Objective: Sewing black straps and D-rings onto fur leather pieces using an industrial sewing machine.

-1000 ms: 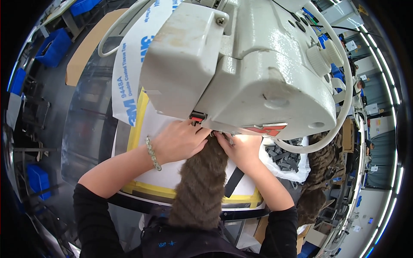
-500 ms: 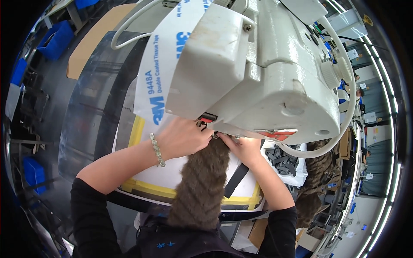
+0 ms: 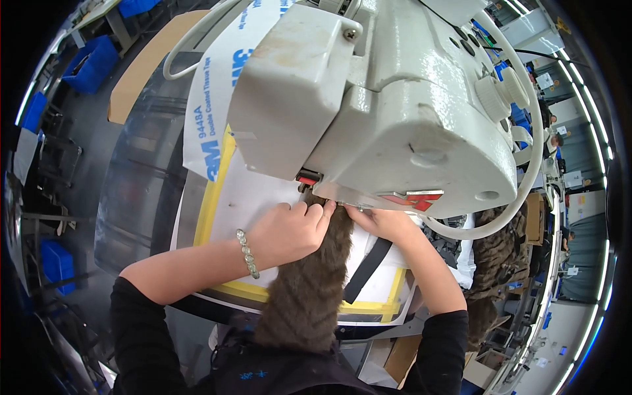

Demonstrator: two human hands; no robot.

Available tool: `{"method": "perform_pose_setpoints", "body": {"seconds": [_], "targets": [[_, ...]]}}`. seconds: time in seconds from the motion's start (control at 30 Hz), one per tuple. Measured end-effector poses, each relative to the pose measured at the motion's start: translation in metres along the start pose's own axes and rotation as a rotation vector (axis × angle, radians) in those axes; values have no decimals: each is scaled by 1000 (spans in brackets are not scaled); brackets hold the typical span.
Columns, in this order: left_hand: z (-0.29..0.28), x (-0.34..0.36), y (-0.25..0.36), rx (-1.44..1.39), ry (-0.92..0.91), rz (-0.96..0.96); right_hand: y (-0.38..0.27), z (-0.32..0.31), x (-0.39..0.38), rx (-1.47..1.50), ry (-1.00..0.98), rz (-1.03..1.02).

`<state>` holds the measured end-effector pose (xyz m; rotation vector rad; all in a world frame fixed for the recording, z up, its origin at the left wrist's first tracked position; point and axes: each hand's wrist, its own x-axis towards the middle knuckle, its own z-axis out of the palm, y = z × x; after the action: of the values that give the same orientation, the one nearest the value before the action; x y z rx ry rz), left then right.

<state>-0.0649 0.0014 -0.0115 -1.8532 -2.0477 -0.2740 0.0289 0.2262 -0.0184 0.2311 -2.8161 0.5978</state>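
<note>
Plastic bag [image 3: 466,262] holds dark strips [image 3: 444,242]; brown fur piece [image 3: 307,289] points lengthwise away, toward sewing machine [image 3: 421,138]; left hand [image 3: 289,230], right hand [image 3: 385,224] at its far end, finger grip unclear

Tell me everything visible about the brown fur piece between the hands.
The brown fur piece looks soft and thick, with darker slanting bands. Long and narrowing toward its far end, it runs from the person's dark clothing across the white work surface to the white machine head. The left hand rests on its left side; the right hand is at its upper right edge. Its far end is partly hidden.
</note>
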Motion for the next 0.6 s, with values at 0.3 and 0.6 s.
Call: {"method": "perform_pose_setpoints", "body": {"seconds": [0.3,0.6], "targets": [[-4,-2,0,10,-61,-43,-3,-3,7,29,-67,-9],[-5,5,5,10,-98,-64,-5,-2,9,48,104,-164]]}}
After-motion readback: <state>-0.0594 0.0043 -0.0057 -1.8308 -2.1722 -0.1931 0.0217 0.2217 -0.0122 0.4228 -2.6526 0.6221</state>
